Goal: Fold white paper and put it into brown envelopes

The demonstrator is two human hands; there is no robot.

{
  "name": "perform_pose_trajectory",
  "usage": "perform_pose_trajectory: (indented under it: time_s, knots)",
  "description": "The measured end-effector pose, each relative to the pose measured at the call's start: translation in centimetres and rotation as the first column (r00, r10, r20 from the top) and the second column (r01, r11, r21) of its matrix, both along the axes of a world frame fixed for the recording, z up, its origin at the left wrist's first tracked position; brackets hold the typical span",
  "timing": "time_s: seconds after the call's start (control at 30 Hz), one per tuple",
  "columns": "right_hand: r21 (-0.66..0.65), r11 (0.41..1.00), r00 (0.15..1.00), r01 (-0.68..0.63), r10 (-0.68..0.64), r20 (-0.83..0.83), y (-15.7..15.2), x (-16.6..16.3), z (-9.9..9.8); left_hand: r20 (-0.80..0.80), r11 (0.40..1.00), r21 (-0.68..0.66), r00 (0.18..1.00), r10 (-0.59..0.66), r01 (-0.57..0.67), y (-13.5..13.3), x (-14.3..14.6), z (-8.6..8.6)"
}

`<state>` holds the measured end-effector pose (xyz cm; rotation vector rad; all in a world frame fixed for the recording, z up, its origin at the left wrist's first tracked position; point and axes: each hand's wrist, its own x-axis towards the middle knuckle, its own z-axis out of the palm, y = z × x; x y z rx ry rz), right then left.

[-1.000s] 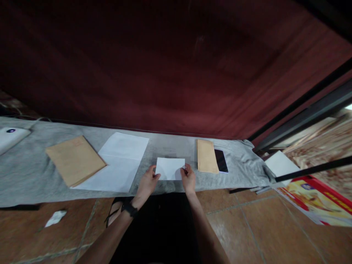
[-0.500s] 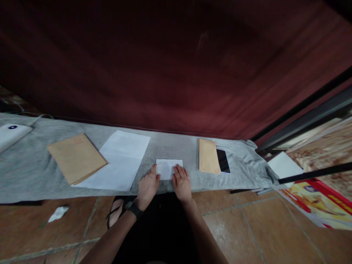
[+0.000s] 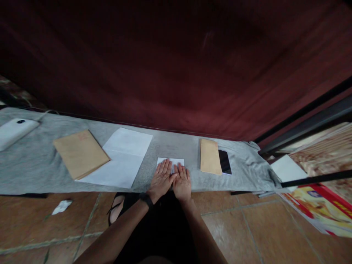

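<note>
A small white folded sheet of paper (image 3: 173, 160) lies on the grey cloth near the front edge, mostly covered by my hands. My left hand (image 3: 161, 179) rests flat on its left part, fingers stretched away from me, with a dark band on the wrist. Beside it my right hand (image 3: 182, 183) lies flat on the right part, fingers extended. The two thumbs meet or overlap between the hands. Left of them, a larger white sheet (image 3: 126, 157) with a crease lies spread out. Brown envelopes (image 3: 82, 152) cover its lower left corner.
On the right, smaller brown envelopes (image 3: 210, 157) lie against a dark phone (image 3: 224, 162). A white device (image 3: 16, 131) with a cable sits at the far left. The grey cloth (image 3: 176, 145) runs along a dark red curtain (image 3: 176, 73). A colourful box (image 3: 319, 207) stands lower right.
My left hand has moved right and forward, from the paper's left edge onto its middle, and now lies flat beside my right hand. The view has shifted slightly.
</note>
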<state>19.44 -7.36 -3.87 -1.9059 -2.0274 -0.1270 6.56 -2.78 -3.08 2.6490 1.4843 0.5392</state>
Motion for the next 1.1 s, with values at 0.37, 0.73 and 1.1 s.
perform_pose_trajectory:
  time_s: [0.37, 0.73, 1.1]
  knots:
    - [-0.041, 0.998, 0.998, 0.054, -0.055, -0.041, 0.1, -0.3, 0.5, -0.041, 0.997, 0.0, 0.996, 0.08, -0.08, 0.0, -3.3, 0.0]
    - [-0.033, 0.983, 0.98, -0.183, 0.18, -0.08, -1.0, -1.9, 0.7, -0.083, 0.995, -0.053, 0.994, 0.075, -0.08, -0.2, -3.5, 0.6]
    - [0.01, 0.997, 0.997, -0.073, 0.073, -0.015, -2.2, 1.6, -0.1, -0.098, 0.991, -0.07, 0.99, 0.104, -0.111, -0.3, -4.1, 0.8]
